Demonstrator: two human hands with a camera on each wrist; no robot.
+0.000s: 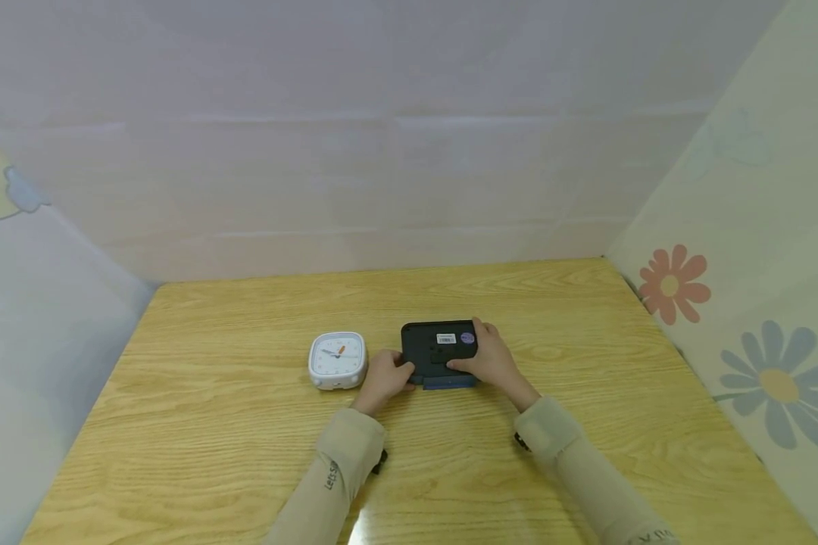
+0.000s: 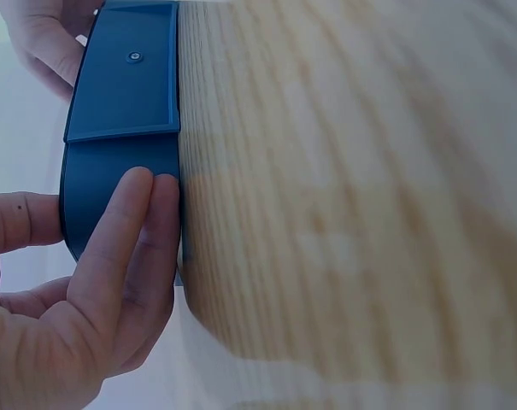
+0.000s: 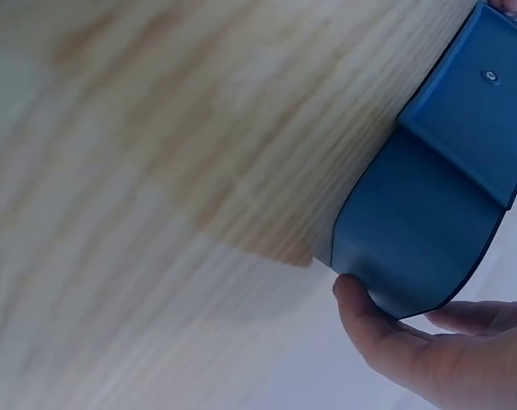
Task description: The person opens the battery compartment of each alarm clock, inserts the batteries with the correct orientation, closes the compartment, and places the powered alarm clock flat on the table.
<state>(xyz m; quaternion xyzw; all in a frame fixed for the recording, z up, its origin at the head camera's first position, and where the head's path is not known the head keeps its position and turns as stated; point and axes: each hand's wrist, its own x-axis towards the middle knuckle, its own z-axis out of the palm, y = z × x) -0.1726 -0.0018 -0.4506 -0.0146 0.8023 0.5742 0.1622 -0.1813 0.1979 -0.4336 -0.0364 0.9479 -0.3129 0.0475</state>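
Observation:
A dark box-shaped device (image 1: 423, 337) with rounded corners lies on the table between my hands. Its black upper face carries a white barcode label (image 1: 446, 339) and a round purple sticker (image 1: 467, 337). Along the near side runs a blue raised panel (image 2: 126, 81) with one small screw. My left hand (image 1: 385, 377) grips the near left corner, thumb on top, with fingertips on the blue side in the left wrist view. My right hand (image 1: 492, 359) holds the right end, its thumb across the black face and fingers around the far right edge.
Just left of my left hand stands a white square clock (image 1: 337, 359) with a round-cornered dial and an orange hand. The wood-grained table (image 1: 211, 424) meets a pale back wall (image 1: 382, 189). On the right, a wall covering shows printed flowers (image 1: 779, 384).

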